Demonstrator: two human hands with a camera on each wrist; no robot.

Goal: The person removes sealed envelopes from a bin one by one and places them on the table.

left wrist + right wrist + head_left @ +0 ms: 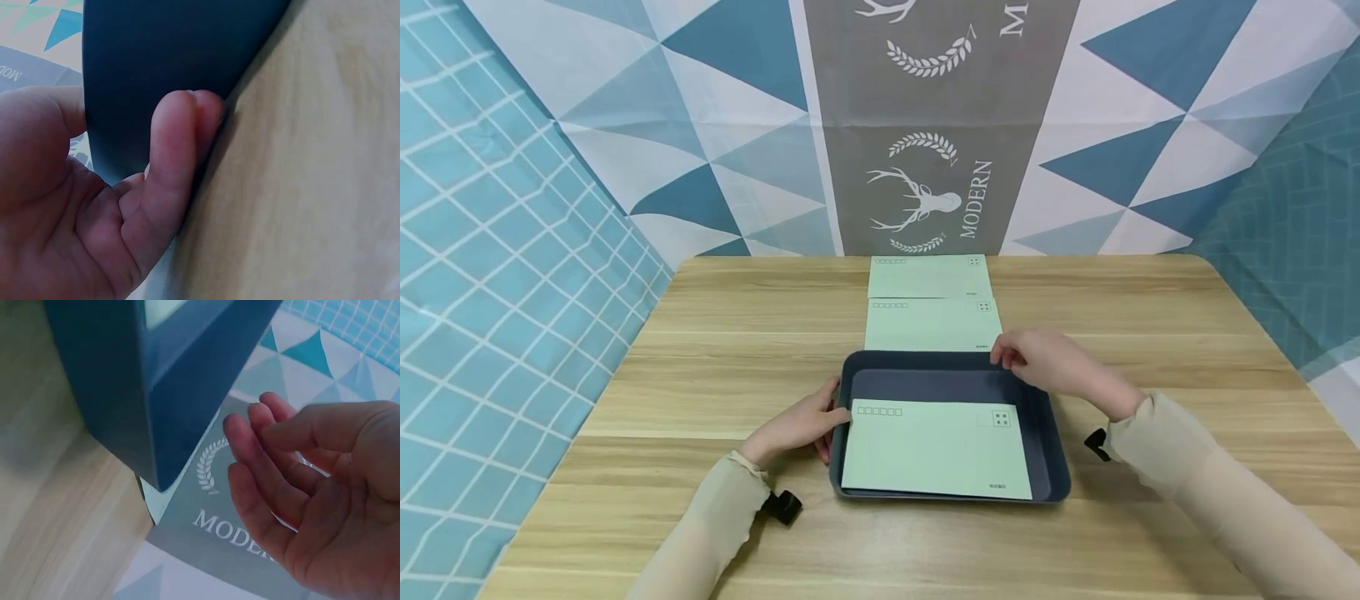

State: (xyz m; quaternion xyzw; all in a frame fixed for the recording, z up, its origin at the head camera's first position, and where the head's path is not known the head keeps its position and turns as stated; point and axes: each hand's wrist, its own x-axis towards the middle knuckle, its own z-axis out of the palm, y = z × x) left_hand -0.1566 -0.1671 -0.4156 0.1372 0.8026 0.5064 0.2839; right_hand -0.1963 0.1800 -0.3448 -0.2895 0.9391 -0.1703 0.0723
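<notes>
A dark blue-grey tray [947,360] sits on the table with a pale green envelope [936,450] lying in its front part. My left hand [801,425] grips the tray's left side, thumb over the rim. In the left wrist view the fingers [172,137] lie against the tray's outer wall [144,56]. Over the back right corner is my right hand [1048,360]. Its fingers [256,450] are loosely bent, hold nothing and stand apart from the tray wall [187,406] in the right wrist view.
Behind the tray, two more pale green envelopes lie in a column: a nearer one [928,325], partly hidden by the tray, and a farther one [928,277] at the table's back edge. The wooden table [700,392] meets a patterned cloth backdrop [940,108].
</notes>
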